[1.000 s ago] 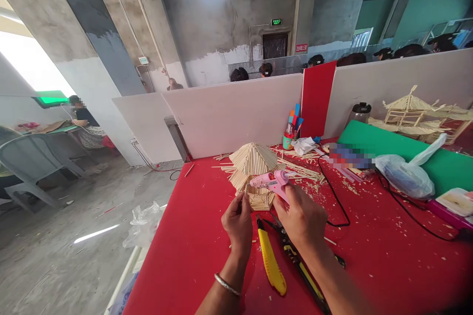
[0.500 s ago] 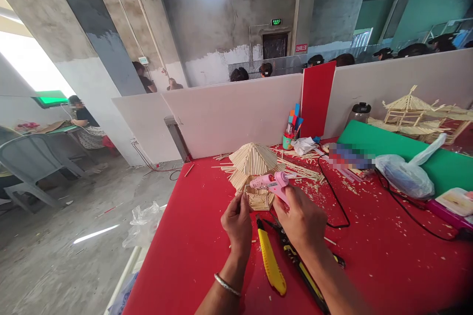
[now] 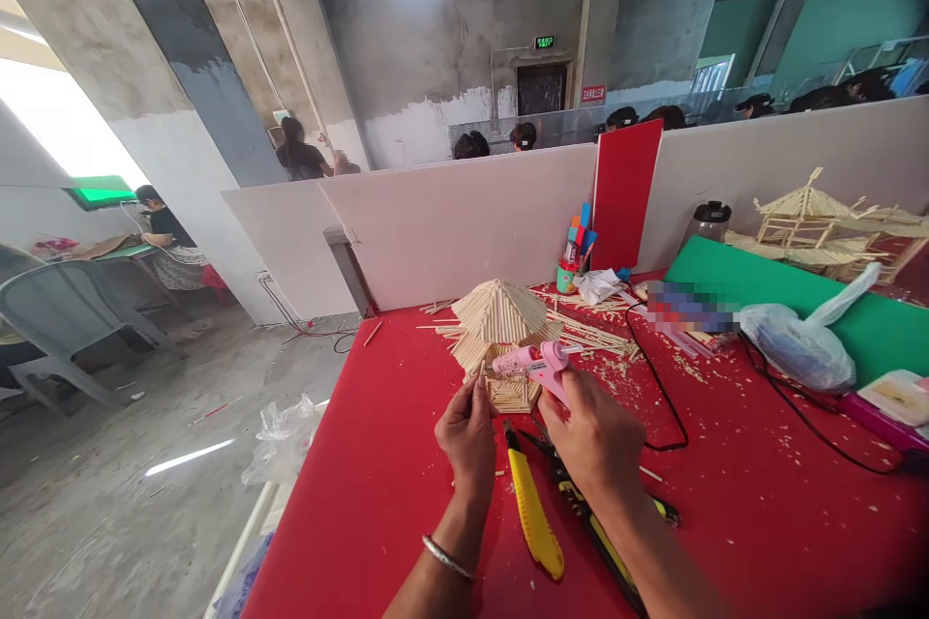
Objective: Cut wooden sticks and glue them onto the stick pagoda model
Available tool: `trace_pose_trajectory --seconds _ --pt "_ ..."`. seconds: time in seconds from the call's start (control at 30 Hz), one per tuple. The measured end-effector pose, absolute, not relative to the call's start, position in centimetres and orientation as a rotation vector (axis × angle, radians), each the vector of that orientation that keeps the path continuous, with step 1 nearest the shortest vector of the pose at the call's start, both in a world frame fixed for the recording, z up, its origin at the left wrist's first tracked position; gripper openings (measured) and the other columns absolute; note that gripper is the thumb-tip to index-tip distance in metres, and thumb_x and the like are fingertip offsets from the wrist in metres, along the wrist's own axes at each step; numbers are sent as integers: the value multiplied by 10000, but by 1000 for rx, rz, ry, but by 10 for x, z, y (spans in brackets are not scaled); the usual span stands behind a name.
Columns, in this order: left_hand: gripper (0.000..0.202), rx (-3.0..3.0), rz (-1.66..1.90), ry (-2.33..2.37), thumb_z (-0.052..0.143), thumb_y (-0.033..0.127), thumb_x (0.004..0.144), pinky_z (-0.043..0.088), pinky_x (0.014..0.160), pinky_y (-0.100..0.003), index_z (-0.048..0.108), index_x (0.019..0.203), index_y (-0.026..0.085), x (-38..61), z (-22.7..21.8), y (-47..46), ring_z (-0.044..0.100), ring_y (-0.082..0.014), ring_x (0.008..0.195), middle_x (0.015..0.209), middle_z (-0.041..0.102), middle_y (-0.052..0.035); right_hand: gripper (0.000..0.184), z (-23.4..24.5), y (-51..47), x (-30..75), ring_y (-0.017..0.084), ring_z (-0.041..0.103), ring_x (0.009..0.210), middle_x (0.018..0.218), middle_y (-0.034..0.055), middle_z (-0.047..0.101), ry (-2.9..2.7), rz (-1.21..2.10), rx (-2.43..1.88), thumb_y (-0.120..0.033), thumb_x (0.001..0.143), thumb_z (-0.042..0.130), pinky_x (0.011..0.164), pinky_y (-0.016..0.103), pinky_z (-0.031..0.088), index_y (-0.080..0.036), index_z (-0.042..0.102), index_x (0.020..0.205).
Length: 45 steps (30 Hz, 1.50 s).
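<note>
My right hand [image 3: 595,426] is wrapped round a pink hot glue gun [image 3: 529,361], its nozzle pointing left. Pinched in the fingertips of my left hand [image 3: 464,426] is a small wooden stick [image 3: 480,370], held close to the nozzle. Just behind both hands stands a pavilion model [image 3: 500,314] built of thin wooden sticks, with a pointed layered roof; my hands and the glue gun hide part of its lower front. Nearer to me lie a yellow utility knife [image 3: 533,513] and a black-and-yellow tool [image 3: 591,522], partly covered by my right forearm.
Loose sticks [image 3: 595,337] and shavings litter the red table [image 3: 348,484] behind the model. A black cord [image 3: 672,406] curves on the right, near a plastic bag [image 3: 798,348] and a green board [image 3: 747,280]. Another stick model [image 3: 809,213] stands far right. A pale partition [image 3: 471,222] bounds the back.
My hands, the glue gun and the model hold almost the same positions. The left fingertips and stick are slightly shifted at the nozzle. In the background a person beyond the partition has moved right.
</note>
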<state>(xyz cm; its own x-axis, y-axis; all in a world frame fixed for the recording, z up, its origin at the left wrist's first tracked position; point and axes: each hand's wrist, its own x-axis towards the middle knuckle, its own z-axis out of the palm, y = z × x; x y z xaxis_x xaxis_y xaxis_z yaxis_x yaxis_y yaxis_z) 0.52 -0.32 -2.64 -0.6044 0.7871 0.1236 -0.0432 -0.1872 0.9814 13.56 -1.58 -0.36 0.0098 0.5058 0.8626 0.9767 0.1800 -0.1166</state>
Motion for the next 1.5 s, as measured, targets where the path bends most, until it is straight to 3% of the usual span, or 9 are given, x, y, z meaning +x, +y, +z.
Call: trace_pose_trajectory --seconds 0.57,1.5 --pt "384 818 1812 1448 738 510 688 351 386 -183 775 803 145 7 -20 -5 387 -67 398 458 490 51 166 -6 -8 132 122 567 607 760 13 659 -1632 -688 -1465 -222 913 507 553 262 320 -168 618 1023" --pt "381 728 1779 1345 740 494 680 321 376 -185 624 546 157 10 -15 -5 384 -59 368 430 480 55 168 -5 -15 132 100 519 541 676 -16 612 -1609 -736 -1480 -247 920 512 538 270 294 -167 632 1008"
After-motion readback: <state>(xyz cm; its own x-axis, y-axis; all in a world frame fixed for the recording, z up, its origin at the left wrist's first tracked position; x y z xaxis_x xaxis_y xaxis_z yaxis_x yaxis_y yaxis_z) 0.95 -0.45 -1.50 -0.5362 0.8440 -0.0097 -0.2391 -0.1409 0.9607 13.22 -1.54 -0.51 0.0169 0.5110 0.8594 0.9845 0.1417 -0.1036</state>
